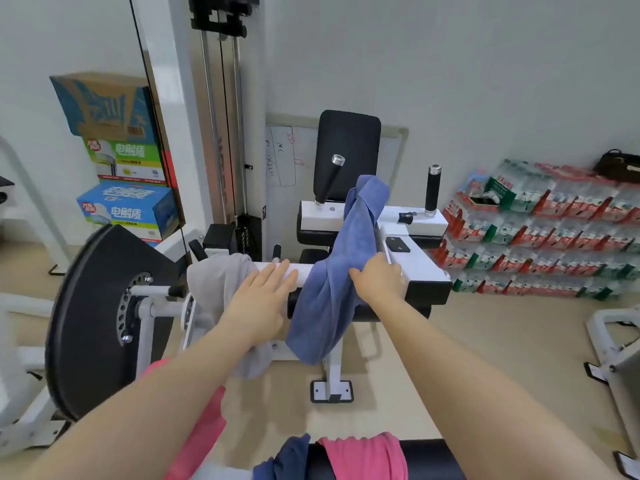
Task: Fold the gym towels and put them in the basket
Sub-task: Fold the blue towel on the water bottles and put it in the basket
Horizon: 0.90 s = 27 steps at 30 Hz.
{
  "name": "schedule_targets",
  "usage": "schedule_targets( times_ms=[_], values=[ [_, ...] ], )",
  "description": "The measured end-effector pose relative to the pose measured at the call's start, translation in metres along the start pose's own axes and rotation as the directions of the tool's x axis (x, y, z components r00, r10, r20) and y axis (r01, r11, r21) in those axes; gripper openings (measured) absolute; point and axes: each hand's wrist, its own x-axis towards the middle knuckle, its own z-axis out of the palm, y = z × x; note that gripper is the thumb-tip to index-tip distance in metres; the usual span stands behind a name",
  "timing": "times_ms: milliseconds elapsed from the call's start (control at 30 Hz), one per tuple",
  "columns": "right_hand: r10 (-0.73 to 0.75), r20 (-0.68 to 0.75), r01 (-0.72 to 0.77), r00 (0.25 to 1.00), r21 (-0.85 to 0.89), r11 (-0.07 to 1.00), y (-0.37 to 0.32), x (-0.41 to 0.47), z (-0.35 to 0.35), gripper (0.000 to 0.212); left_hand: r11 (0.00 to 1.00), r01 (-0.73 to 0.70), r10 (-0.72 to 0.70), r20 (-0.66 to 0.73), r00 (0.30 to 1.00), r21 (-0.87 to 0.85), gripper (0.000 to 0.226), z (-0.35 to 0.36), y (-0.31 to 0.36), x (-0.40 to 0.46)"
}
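A blue towel [341,268] hangs draped over the white bar and seat of a gym machine [420,265]. My right hand [377,278] grips its right edge at the bar. A grey towel [216,282] hangs over the same bar to the left. My left hand [263,296] reaches out between the two towels with fingers straight, over the bar and holding nothing. At the bottom edge a pink towel [363,457] and a dark blue towel [287,459] lie over a black padded roller. No basket is in view.
A large black weight disc [93,317] on a white frame stands at the left. Stacked cartons [121,168] sit by the cable tower. Packs of bottled water [540,233] line the right wall. Another white frame [616,348] stands at the far right on the tan floor.
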Motion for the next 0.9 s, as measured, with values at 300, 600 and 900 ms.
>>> schedule_targets(
  times_ms=[300,600,900],
  values=[
    [-0.004,0.151,-0.087,0.989,0.594,0.8,-0.008,-0.026,0.007,0.02,0.98,0.0,0.002,0.012,1.0,-0.201,0.066,-0.008,0.003,-0.002],
    [-0.22,0.053,0.028,0.974,0.937,0.349,0.055,-0.144,-0.024,0.048,0.772,-0.35,0.157,-0.374,0.914,-0.531,0.062,-0.041,0.044,-0.081],
    [-0.161,0.01,-0.023,0.987,0.997,-0.078,0.138,-0.231,-0.068,0.036,0.558,-0.702,0.481,-0.517,0.708,-0.443,0.054,-0.053,0.152,-0.133]
  ],
)
